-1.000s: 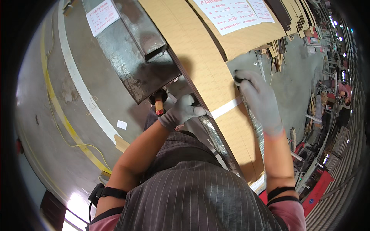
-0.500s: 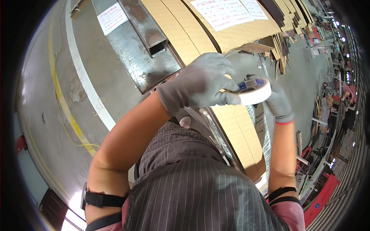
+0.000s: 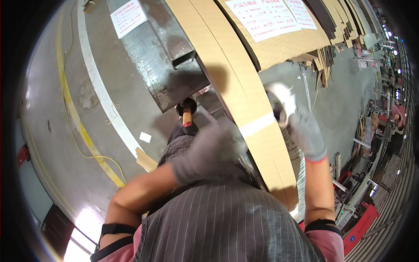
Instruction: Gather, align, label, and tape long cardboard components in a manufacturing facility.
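Note:
My right hand [image 3: 308, 133], in a grey knit glove, grips a roll of white tape [image 3: 286, 99] at the right edge of a long tan board stack [image 3: 235, 78]. A strip of white tape [image 3: 258, 125] lies across the tan top face, running toward the roll. My left hand [image 3: 211, 150], gloved the same way, is at the stack's left side, low and close to my apron. Motion smears its fingers, and I cannot tell whether it holds anything.
Left of the boards stands a dark steel plate with a rectangular tube [image 3: 182, 59]. Printed white sheets [image 3: 262, 19] lie on another tan stack at the far side. A wooden-handled tool [image 3: 187, 117] sits in a round holder. A yellow cord [image 3: 98, 156] trails over the floor.
My left hand has left the tape roll and moved down toward me. My right hand has shifted slightly left and down with the roll. A tape strip now shows across the boards.

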